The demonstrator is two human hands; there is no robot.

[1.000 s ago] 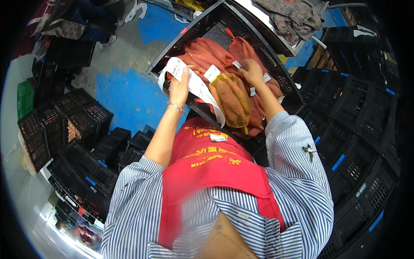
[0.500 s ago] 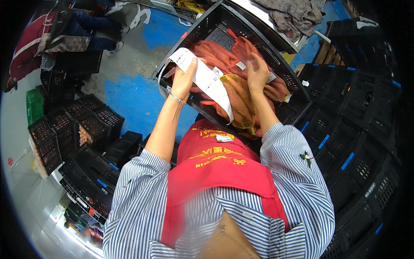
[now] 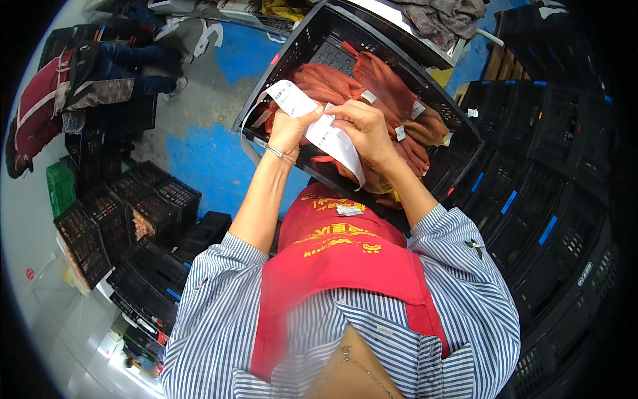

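Observation:
A long white strip of printed labels (image 3: 342, 151) curls across the near left side of a black plastic crate (image 3: 462, 157). My left hand (image 3: 289, 128) grips the strip with the thumb on top. At the strip's middle, the bent fingers of my right hand (image 3: 367, 133) pinch its edge close to my left thumb. Inside the crate lie several red mesh bags (image 3: 389, 80) of long root vegetables, some with small white labels stuck on. A yellowish mesh bag (image 3: 380, 183) is partly hidden below my right wrist.
Stacked black crates (image 3: 525, 139) line the right side, and more crates (image 3: 133, 206) stand at the left by a green crate (image 3: 61, 186). A person in a red apron (image 3: 43, 110) bends at the upper left. Grey cloth (image 3: 442, 20) lies beyond the crate.
My right hand has moved left from the bags in the crate to the label strip and closed on it. My left hand still holds the strip.

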